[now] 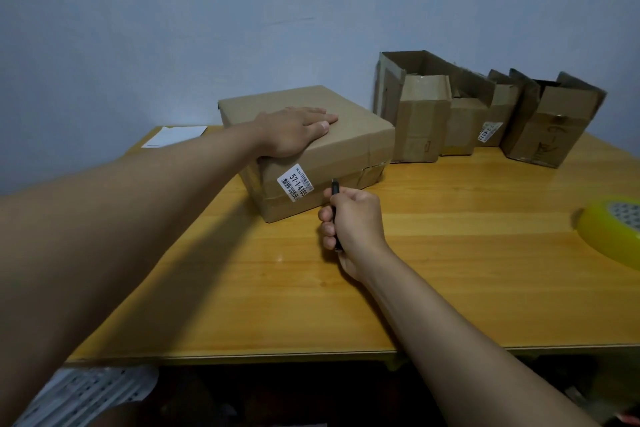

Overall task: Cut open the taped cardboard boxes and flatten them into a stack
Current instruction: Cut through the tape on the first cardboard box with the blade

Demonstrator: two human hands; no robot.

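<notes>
A taped brown cardboard box (pixel 349 146) with a white label lies flat on the wooden table (pixel 450 270). My left hand (pixel 294 132) rests palm down on the box's top, fingers together. My right hand (pixel 353 222) is closed around a slim black cutter (pixel 335 189), whose tip points up at the box's near side, just short of the tape there. Several more brown boxes (pixel 422 121) stand in a row at the back right, some with open flaps.
A yellow tape roll (pixel 613 229) lies at the table's right edge. A white sheet of paper (pixel 173 136) sits at the back left corner. A blue-grey wall stands behind the table. Something white and perforated (pixel 90 395) shows below the front edge.
</notes>
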